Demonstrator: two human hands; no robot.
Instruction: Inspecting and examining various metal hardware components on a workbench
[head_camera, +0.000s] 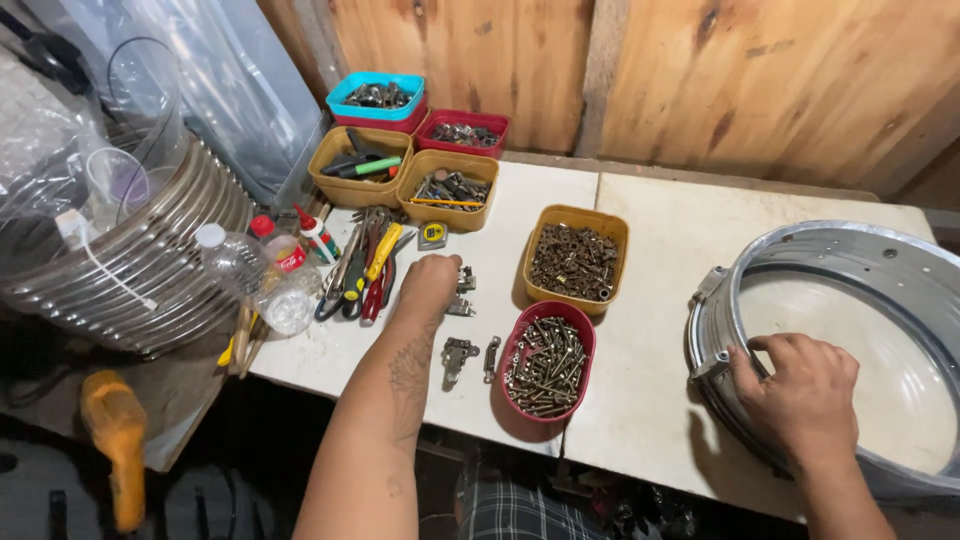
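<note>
My left hand (428, 284) reaches out over the white table (640, 400), fingers curled down onto a small metal bracket (464, 281) lying there; whether it grips the bracket I cannot tell. Two more metal brackets (457, 358) lie nearer the front edge. My right hand (797, 396) rests on the near left rim of a large silver drum hoop (830, 250), fingers bent over its edge. A red tub of screws (546, 365) and a mustard tub of nuts (574, 262) sit between my hands.
Pliers and screwdrivers (362, 268) lie left of my left hand, by a plastic bottle (240, 270) and a glue bottle (316, 235). Tubs of hardware (445, 188) stand at the wooden wall. Stacked metal hoops (140, 260) fill the left side. A yellow tool (115, 430) lies below.
</note>
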